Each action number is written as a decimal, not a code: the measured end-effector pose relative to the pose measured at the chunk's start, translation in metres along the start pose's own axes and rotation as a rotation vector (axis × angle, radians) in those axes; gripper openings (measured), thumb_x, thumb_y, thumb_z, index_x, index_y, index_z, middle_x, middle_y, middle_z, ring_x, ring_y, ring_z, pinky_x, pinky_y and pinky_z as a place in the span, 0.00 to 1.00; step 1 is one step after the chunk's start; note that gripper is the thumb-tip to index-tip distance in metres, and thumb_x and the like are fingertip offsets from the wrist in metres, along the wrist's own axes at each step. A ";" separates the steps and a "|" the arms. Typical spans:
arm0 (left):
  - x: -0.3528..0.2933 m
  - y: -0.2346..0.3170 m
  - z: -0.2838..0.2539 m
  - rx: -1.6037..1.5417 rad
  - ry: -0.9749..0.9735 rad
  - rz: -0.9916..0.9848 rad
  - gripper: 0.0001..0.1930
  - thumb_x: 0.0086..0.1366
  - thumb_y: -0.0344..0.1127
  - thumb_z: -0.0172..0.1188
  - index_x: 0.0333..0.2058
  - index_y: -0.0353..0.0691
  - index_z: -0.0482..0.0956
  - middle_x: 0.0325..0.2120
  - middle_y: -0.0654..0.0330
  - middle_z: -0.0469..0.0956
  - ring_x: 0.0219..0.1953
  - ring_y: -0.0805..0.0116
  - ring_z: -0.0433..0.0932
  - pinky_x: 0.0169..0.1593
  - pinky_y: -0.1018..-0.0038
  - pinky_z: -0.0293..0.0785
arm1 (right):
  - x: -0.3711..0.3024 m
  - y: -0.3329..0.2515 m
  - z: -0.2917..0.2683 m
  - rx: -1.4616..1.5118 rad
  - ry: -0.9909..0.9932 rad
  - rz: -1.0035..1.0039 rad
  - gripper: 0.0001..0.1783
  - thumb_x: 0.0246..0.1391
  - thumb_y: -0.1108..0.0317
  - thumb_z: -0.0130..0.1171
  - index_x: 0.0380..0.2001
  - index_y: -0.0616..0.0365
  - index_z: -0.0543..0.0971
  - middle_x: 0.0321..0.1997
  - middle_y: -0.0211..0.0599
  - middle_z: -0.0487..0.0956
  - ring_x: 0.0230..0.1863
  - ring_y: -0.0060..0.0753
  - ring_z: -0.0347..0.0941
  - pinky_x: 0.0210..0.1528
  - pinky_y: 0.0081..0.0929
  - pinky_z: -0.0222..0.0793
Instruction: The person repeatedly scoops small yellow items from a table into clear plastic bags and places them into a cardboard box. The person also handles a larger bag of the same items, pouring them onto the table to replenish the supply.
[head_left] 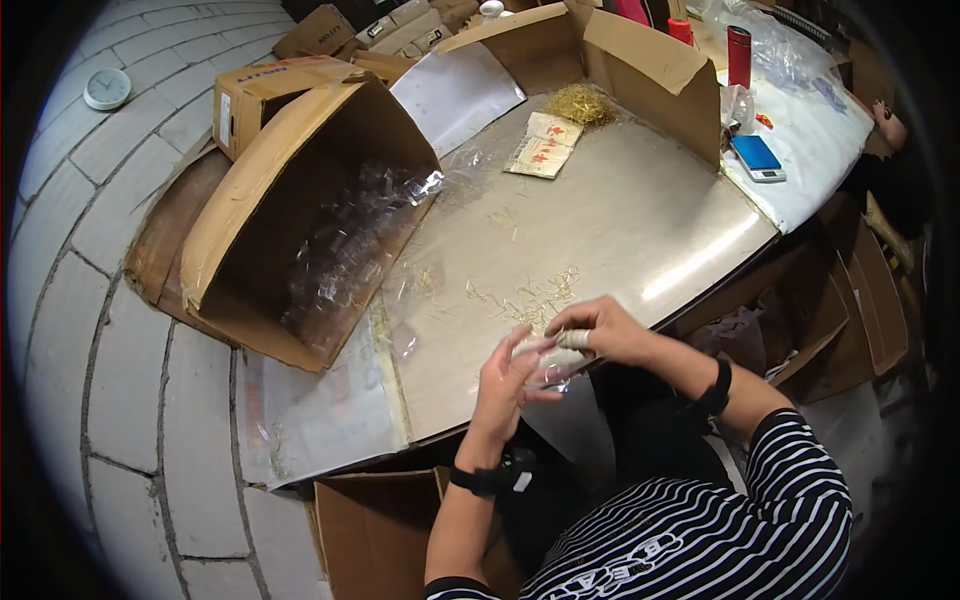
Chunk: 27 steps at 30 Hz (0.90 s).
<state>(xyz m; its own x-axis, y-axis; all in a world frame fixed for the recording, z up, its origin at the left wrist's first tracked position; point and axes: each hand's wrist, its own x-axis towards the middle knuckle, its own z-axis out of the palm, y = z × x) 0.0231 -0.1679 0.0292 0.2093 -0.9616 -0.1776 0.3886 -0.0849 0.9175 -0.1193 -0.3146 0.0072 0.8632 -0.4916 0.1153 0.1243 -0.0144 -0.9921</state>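
Clear plastic makes up the small piece (pixel 553 377) between the two hands, just over the near edge of the table (pixel 630 220); its long axis seems to run crosswise, from the left palm toward the right hand, though blur and glare hide its exact shape and which end leads; the left hand (pixel 503 388) points up and away from the body, its fingers apart around the plastic, and I cannot tell how firmly they press on it; the right hand (pixel 607 332) comes in from the right and points left, thumb and fingertips drawn close together near the left fingertips, but what they pinch, if anything, cannot be made out; pale tape (pixel 574 339) wraps one right finger; just beyond the hands, thin gold-coloured clips (pixel 530 298) lie scattered at many angles; to the left, a cardboard box (pixel 250 190) lies with its opening toward the table, clear plastic pieces (pixel 350 240) heaped inside; farther back, a paper packet (pixel 545 145) lies near a tangled gold heap (pixel 580 104)
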 end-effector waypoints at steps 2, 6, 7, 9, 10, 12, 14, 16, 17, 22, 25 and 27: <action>-0.017 -0.007 0.004 -0.084 0.021 -0.034 0.30 0.64 0.37 0.52 0.60 0.31 0.51 0.51 0.40 0.66 0.46 0.43 0.76 0.35 0.64 0.83 | -0.013 0.014 0.014 -0.267 0.093 -0.182 0.08 0.47 0.74 0.60 0.33 0.59 0.80 0.27 0.36 0.79 0.25 0.28 0.74 0.28 0.26 0.69; -0.056 -0.031 -0.014 -0.177 0.135 -0.087 0.23 0.67 0.41 0.46 0.54 0.31 0.59 0.43 0.41 0.73 0.41 0.42 0.78 0.31 0.65 0.84 | -0.026 0.008 0.045 -0.843 -0.129 -0.442 0.05 0.43 0.68 0.60 0.26 0.56 0.78 0.24 0.38 0.75 0.26 0.47 0.74 0.27 0.39 0.69; -0.063 -0.040 -0.020 -0.169 0.164 -0.117 0.22 0.67 0.42 0.45 0.53 0.31 0.61 0.42 0.42 0.74 0.40 0.41 0.78 0.30 0.65 0.84 | -0.027 0.011 0.049 -0.928 -0.249 -0.478 0.06 0.43 0.68 0.59 0.27 0.56 0.77 0.24 0.38 0.75 0.25 0.47 0.74 0.26 0.40 0.68; -0.086 -0.055 -0.027 -0.224 0.215 -0.076 0.20 0.69 0.42 0.44 0.52 0.33 0.63 0.41 0.41 0.75 0.37 0.41 0.79 0.29 0.66 0.83 | -0.026 0.011 0.050 -0.771 -0.207 -0.421 0.13 0.46 0.67 0.59 0.37 0.58 0.77 0.34 0.43 0.76 0.35 0.50 0.74 0.36 0.39 0.70; -0.099 -0.063 -0.031 -0.258 0.244 -0.049 0.19 0.69 0.41 0.44 0.52 0.34 0.62 0.42 0.40 0.74 0.38 0.42 0.79 0.30 0.67 0.83 | -0.018 0.010 0.046 -0.708 -0.078 -0.422 0.15 0.48 0.66 0.60 0.40 0.58 0.76 0.38 0.46 0.76 0.40 0.50 0.73 0.41 0.38 0.70; -0.125 -0.083 -0.038 -0.281 0.335 -0.014 0.19 0.70 0.41 0.42 0.55 0.37 0.59 0.43 0.37 0.73 0.39 0.41 0.79 0.30 0.68 0.83 | 0.008 0.026 0.022 -0.789 0.227 -0.360 0.21 0.53 0.61 0.57 0.48 0.60 0.72 0.49 0.51 0.72 0.53 0.52 0.67 0.53 0.37 0.63; -0.145 -0.110 -0.045 -0.205 0.455 -0.072 0.22 0.70 0.38 0.40 0.60 0.40 0.53 0.44 0.37 0.73 0.39 0.43 0.79 0.31 0.69 0.82 | 0.043 0.045 -0.007 -0.931 0.424 -0.126 0.27 0.56 0.56 0.52 0.55 0.61 0.67 0.60 0.54 0.64 0.64 0.51 0.56 0.64 0.37 0.51; -0.153 -0.138 -0.051 -0.085 0.564 -0.190 0.25 0.69 0.32 0.38 0.63 0.41 0.48 0.45 0.38 0.73 0.38 0.47 0.80 0.32 0.68 0.81 | 0.064 0.047 -0.007 -0.997 0.386 0.029 0.30 0.58 0.53 0.48 0.58 0.61 0.63 0.65 0.54 0.58 0.68 0.49 0.49 0.68 0.37 0.44; -0.154 -0.157 -0.055 -0.098 0.567 -0.241 0.26 0.68 0.32 0.40 0.63 0.40 0.49 0.45 0.38 0.73 0.39 0.48 0.80 0.32 0.68 0.81 | 0.074 0.049 0.001 -1.063 0.326 0.013 0.31 0.58 0.52 0.46 0.59 0.61 0.62 0.65 0.54 0.57 0.69 0.49 0.47 0.68 0.38 0.43; -0.114 -0.204 -0.047 -0.109 0.415 -0.348 0.28 0.67 0.37 0.45 0.63 0.39 0.49 0.45 0.39 0.73 0.41 0.51 0.79 0.35 0.67 0.81 | 0.086 0.066 0.047 -1.230 -0.039 -0.205 0.29 0.58 0.54 0.45 0.59 0.59 0.63 0.66 0.50 0.56 0.69 0.46 0.47 0.68 0.37 0.44; -0.095 -0.193 -0.025 -0.154 0.325 -0.315 0.25 0.69 0.39 0.41 0.62 0.37 0.53 0.47 0.43 0.72 0.40 0.53 0.80 0.34 0.69 0.81 | 0.088 0.079 0.059 -1.242 -0.054 -0.242 0.25 0.58 0.56 0.46 0.54 0.59 0.68 0.65 0.47 0.60 0.66 0.46 0.53 0.65 0.36 0.51; -0.097 -0.199 -0.026 -0.198 0.281 -0.293 0.23 0.70 0.40 0.40 0.60 0.36 0.56 0.48 0.46 0.71 0.40 0.53 0.80 0.33 0.70 0.81 | 0.093 0.039 0.063 -1.145 -0.278 -0.035 0.22 0.57 0.58 0.46 0.50 0.61 0.70 0.62 0.46 0.63 0.63 0.46 0.57 0.62 0.36 0.56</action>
<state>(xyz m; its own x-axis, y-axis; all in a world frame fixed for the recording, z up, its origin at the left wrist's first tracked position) -0.0507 -0.0513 -0.1452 0.2898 -0.7937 -0.5349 0.6265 -0.2652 0.7329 -0.0032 -0.3063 -0.0174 0.9626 -0.2709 0.0090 -0.2398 -0.8669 -0.4370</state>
